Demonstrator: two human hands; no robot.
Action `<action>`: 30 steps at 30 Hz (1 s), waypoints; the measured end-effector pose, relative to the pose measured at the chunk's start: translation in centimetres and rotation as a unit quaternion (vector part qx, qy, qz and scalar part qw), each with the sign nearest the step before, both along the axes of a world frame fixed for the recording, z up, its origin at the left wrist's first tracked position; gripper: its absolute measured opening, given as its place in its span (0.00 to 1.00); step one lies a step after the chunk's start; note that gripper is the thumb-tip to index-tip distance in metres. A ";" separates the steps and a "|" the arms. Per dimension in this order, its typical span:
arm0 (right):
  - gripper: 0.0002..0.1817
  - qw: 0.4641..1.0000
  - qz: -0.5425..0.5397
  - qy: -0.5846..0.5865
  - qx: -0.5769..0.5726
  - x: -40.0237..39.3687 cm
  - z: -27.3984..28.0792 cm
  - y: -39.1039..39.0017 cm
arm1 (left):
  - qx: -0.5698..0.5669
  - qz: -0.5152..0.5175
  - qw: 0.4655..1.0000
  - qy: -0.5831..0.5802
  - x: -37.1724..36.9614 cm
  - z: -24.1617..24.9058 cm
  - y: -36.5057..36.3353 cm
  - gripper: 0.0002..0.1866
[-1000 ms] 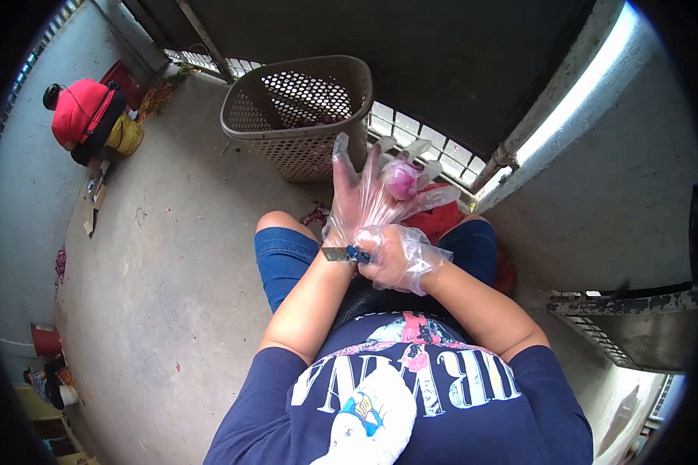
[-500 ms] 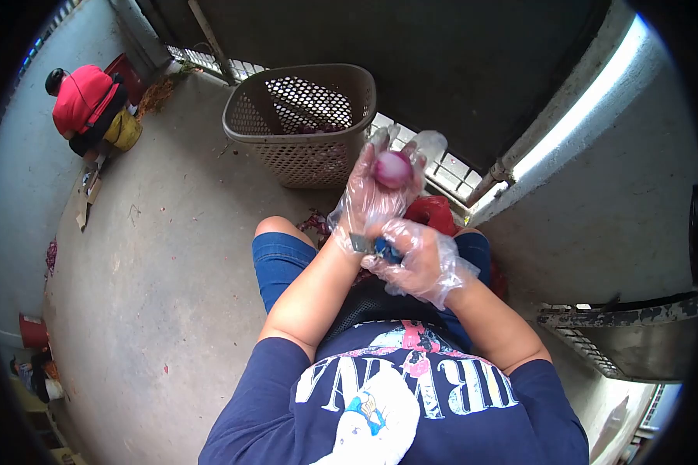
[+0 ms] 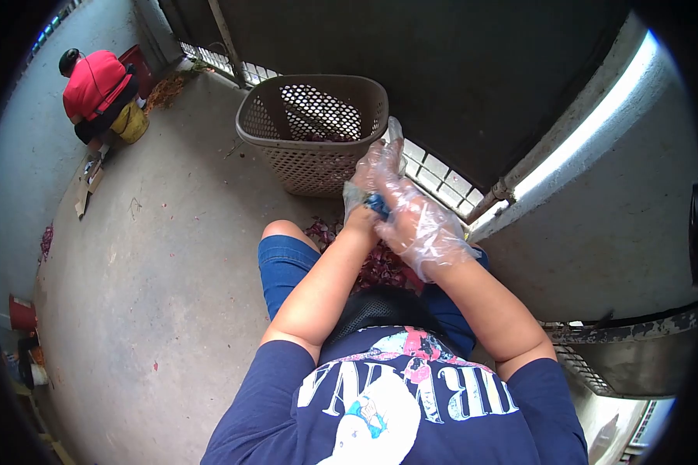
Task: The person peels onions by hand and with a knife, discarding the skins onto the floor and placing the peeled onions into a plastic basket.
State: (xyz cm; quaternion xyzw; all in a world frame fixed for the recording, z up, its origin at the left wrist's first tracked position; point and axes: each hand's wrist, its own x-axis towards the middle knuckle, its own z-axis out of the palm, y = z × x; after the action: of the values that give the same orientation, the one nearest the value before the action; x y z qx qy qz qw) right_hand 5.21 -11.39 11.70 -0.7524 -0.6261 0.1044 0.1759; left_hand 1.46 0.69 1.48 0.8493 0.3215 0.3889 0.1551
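My left hand (image 3: 363,177), in a clear plastic glove, is raised in front of the brown basket. Its fingers are largely covered by my other hand, so what they hold cannot be made out. My right hand (image 3: 415,221), also gloved, lies across it and touches it. Under the right palm shows the blue handle of a small knife (image 3: 378,205); its blade is hidden. No onion is visible between the hands. Below them, purple onion skins (image 3: 384,267) are heaped between my knees, beside a black mesh container (image 3: 376,308).
The brown plastic basket (image 3: 318,147) with perforated walls stands ahead, with purplish pieces inside. A person in a red shirt (image 3: 97,84) bends beside a yellow bucket (image 3: 130,124) at the far left. A metal-edged basin (image 3: 636,349) is close on the right.
My right hand has moved up and over my left hand. The purple onion that lay in my left palm is out of sight. The red bag beyond my hands no longer shows.
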 end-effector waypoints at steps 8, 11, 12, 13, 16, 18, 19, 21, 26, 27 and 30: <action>0.27 0.989 -0.010 0.150 0.011 3.2 -2.9 0.1 | -0.392 0.023 0.916 -0.082 0.2 3.7 -1.3 0.30; 0.23 0.986 -0.043 0.161 0.020 3.5 -2.7 0.2 | -0.241 -0.011 0.969 -0.058 -0.8 4.2 -2.2 0.34; 0.21 0.980 -0.059 0.191 0.014 3.6 -2.7 0.2 | -0.240 -0.011 0.969 -0.057 -0.8 4.5 -2.2 0.34; 0.19 0.963 -0.048 0.264 0.029 3.4 -2.6 0.3 | -0.256 0.009 0.965 -0.048 -0.9 4.9 -2.2 0.35; 0.20 0.969 -0.059 0.234 0.048 2.4 -1.2 -0.4 | -0.207 -0.003 0.974 0.097 -1.4 5.6 -1.7 0.33; 0.20 0.965 -0.019 0.219 0.142 2.2 -2.3 -0.3 | -0.362 0.027 0.932 0.005 -0.9 5.1 -1.0 0.32; 0.23 0.978 0.006 0.158 0.138 2.1 -2.3 -0.4 | -0.303 0.010 0.953 -0.025 -0.9 4.0 -1.2 0.31; 0.26 0.989 0.022 0.081 0.118 2.1 -2.7 0.0 | -0.132 0.020 0.988 0.074 -1.1 3.4 -1.7 0.31; 0.25 0.995 -0.005 0.090 0.048 1.9 -2.6 0.3 | -0.082 0.028 0.989 0.121 -1.2 4.6 -2.5 0.31; 0.24 0.988 -0.003 0.146 0.046 1.9 -2.5 0.4 | -0.080 0.028 0.989 0.121 -1.1 4.0 -2.2 0.31; 0.22 0.978 0.034 0.188 0.081 1.9 -3.5 0.5 | 0.061 -0.014 0.997 0.037 -0.6 0.9 -1.1 0.28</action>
State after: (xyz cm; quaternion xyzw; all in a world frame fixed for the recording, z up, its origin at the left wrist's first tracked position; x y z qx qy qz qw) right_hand 7.13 -10.87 8.24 -0.6808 -0.6134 0.1994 0.3471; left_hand 0.85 -0.42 2.40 0.8753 0.2908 0.3741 0.0967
